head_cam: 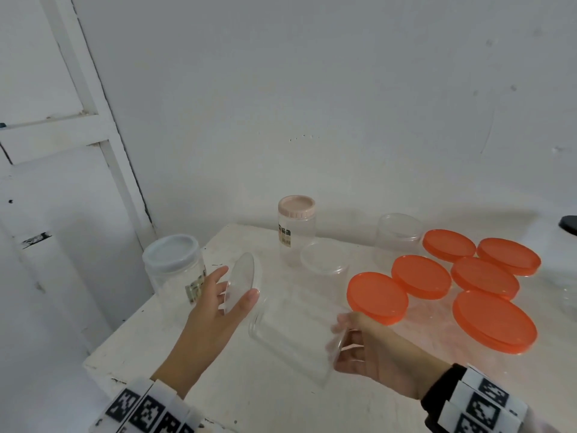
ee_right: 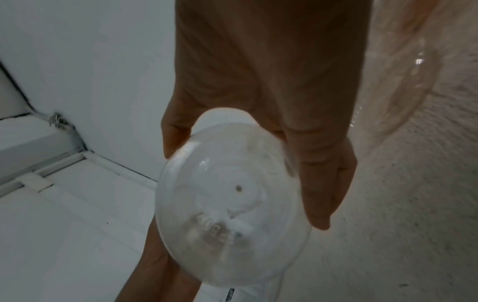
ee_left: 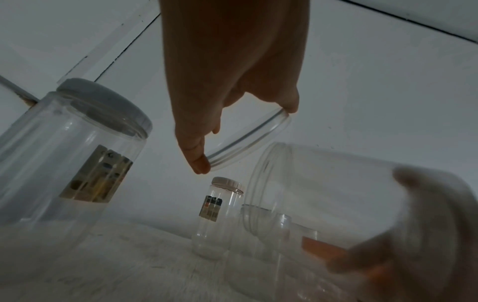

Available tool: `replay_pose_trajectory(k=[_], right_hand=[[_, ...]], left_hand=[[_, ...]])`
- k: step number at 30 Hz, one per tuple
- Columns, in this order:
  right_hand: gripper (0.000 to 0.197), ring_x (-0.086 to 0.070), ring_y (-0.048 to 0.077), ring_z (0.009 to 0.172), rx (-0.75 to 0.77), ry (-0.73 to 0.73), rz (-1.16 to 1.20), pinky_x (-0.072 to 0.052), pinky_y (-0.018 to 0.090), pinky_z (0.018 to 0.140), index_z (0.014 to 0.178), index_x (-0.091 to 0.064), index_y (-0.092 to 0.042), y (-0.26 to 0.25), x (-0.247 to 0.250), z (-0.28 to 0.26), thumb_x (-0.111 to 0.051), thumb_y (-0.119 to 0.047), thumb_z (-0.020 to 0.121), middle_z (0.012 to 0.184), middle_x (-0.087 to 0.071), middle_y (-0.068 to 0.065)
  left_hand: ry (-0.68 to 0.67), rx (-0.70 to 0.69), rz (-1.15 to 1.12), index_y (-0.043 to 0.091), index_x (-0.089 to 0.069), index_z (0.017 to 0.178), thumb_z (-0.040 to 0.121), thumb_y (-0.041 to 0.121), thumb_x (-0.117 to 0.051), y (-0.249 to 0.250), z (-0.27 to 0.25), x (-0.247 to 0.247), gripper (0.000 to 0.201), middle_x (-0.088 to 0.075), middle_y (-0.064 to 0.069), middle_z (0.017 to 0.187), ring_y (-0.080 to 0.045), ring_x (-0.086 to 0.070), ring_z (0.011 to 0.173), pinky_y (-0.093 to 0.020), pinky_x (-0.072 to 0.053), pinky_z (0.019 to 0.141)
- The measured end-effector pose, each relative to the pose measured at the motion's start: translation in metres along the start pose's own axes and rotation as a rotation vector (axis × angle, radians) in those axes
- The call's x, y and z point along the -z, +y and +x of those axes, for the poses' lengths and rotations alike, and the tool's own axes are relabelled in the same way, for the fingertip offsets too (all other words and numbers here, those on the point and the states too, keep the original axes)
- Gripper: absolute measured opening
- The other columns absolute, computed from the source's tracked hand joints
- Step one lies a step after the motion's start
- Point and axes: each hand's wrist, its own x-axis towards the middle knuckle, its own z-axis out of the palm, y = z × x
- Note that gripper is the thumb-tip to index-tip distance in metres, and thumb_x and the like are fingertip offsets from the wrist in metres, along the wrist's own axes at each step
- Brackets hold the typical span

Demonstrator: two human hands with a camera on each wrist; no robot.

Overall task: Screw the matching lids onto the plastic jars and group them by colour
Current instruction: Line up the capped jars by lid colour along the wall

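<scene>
Left hand (head_cam: 218, 303) pinching clear lid (head_cam: 242, 281), right hand (head_cam: 371, 354) gripping tilted empty clear jar (head_cam: 293, 335), orange-lidded jars (head_cam: 377, 296) grouped right.

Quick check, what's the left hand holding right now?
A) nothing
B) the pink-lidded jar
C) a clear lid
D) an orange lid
C: the left hand pinches a clear lid by its rim between thumb and fingers, just off the open mouth of the clear jar that the right hand holds tilted by its base.
</scene>
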Motion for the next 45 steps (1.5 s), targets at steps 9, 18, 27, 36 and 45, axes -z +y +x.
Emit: replay_pose_trajectory(k=[9, 18, 27, 36, 45], right_hand=[[0.062, -0.058, 0.02, 0.075, -0.016, -0.022, -0.035, -0.051, 0.033, 0.083, 0.097, -0.059, -0.008, 0.005, -0.002, 0.009, -0.085, -0.032, 0.046, 0.083, -0.059, 0.008], [0.099, -0.051, 0.005, 0.107, 0.146, 0.133, -0.626, -0.041, 0.017, 0.077, 0.135, -0.038, -0.024, 0.007, -0.001, 0.038, -0.084, -0.049, 0.05, 0.121, -0.048, -0.006], [0.102, -0.033, 0.01, 0.129, 0.231, 0.114, -0.811, -0.032, 0.021, 0.098, 0.144, -0.019, -0.019, 0.015, 0.006, 0.054, -0.084, -0.037, 0.068, 0.147, -0.031, 0.001], [0.109, -0.037, 0.016, 0.129, 0.241, 0.121, -1.033, -0.033, 0.023, 0.105, 0.144, -0.012, -0.014, 0.022, 0.02, 0.059, -0.086, -0.032, 0.067, 0.148, -0.029, 0.002], [0.112, -0.043, -0.006, 0.117, 0.374, 0.071, -0.66, -0.04, 0.009, 0.085, 0.142, -0.017, -0.033, 0.015, 0.011, 0.062, -0.089, -0.026, 0.057, 0.126, -0.038, -0.027]], left_hand=[[-0.07, 0.047, -0.028, 0.041, -0.035, 0.137, 0.058, 0.071, -0.059, 0.015, 0.007, -0.004, 0.087, -0.047, 0.001, 0.137, -0.015, -0.048, 0.122, -0.032, -0.036, 0.097], [-0.103, 0.073, 0.041, 0.048, -0.033, 0.132, 0.057, 0.076, -0.063, 0.014, 0.018, -0.01, 0.086, -0.045, 0.003, 0.138, -0.014, -0.046, 0.126, -0.033, -0.036, 0.099], [-0.127, 0.019, 0.133, 0.043, -0.028, 0.14, 0.057, 0.072, -0.067, 0.011, 0.019, -0.026, 0.096, -0.041, 0.005, 0.141, -0.01, -0.041, 0.124, -0.03, -0.036, 0.097], [-0.177, -0.012, 0.146, 0.042, -0.025, 0.142, 0.055, 0.071, -0.069, 0.008, 0.017, -0.037, 0.102, -0.035, 0.001, 0.15, -0.015, -0.035, 0.136, -0.031, -0.034, 0.102], [-0.267, -0.05, 0.253, 0.04, -0.02, 0.144, 0.059, 0.064, -0.078, 0.004, 0.016, -0.055, 0.106, -0.029, 0.007, 0.151, -0.009, -0.028, 0.136, -0.027, -0.029, 0.103]])
